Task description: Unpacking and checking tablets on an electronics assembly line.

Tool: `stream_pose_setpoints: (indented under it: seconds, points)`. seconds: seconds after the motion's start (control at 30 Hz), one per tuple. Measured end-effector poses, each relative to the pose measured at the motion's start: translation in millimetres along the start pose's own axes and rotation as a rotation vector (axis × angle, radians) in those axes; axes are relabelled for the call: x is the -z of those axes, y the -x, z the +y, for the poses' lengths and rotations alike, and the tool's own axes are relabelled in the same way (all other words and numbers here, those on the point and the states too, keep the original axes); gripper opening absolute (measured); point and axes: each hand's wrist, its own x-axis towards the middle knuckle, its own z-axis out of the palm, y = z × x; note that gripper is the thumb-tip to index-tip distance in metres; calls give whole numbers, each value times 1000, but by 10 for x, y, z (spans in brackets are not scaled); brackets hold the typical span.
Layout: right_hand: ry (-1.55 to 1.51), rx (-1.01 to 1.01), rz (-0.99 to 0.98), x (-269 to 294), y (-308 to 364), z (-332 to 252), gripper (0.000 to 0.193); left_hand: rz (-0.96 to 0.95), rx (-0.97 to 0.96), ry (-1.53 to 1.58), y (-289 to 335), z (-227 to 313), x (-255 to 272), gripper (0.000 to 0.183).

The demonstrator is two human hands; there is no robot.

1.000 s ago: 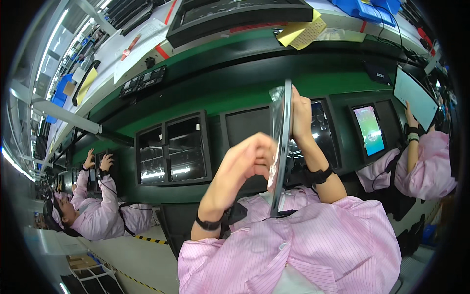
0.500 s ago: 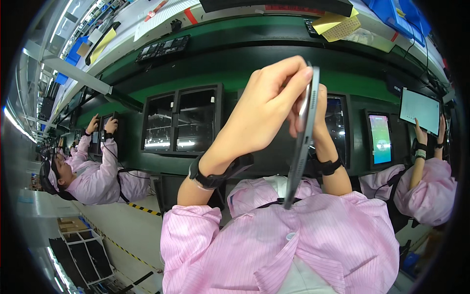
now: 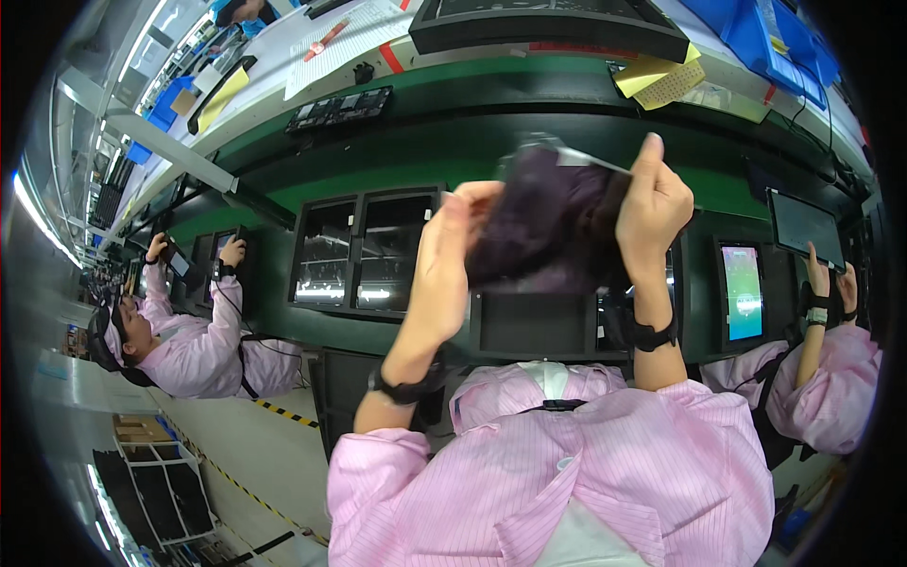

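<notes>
I hold the dark tablet (image 3: pixel 553 227) up over the black tray (image 3: pixel 529 326), hands apart at opposite edges: my right hand (image 3: pixel 657 213) is clamped on its right edge, thumb raised, and my left hand (image 3: pixel 439 274) sits at its left edge, though blur keeps me from telling whether it grips. I judge the work partway, with the tablet lifted and not yet set down. Beyond its far edge the green bench (image 3: pixel 435 161) gives room; the two-screen tray (image 3: pixel 356 248) lies near my left wrist.
</notes>
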Motion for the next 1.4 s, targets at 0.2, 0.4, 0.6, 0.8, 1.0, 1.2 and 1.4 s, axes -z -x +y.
stream_pose_setpoints:
  seconds: [0.2,0.4,0.6,0.8,1.0,1.2,1.4]
  points:
    - [-119,551,-383,342,350,-727,27,895,-631,-5,-700,-332,358,65]
    - [-110,732,-500,749,291,-500,36,855,-792,132,-745,-223,906,62]
    - [-159,795,-564,722,471,-341,30,925,-592,228,-796,-367,864,60]
    - [-410,403,-864,798,381,-488,18,756,-595,215,-758,-349,937,58]
    - [-639,-102,-1053,419,230,-306,25,522,-490,332,-758,-481,861,51]
    - [-711,-237,-931,-166,226,237,27,408,-400,370,-816,-499,645,50]
    - [-698,-346,-915,-365,307,427,29,410,-231,372,-842,-475,416,51]
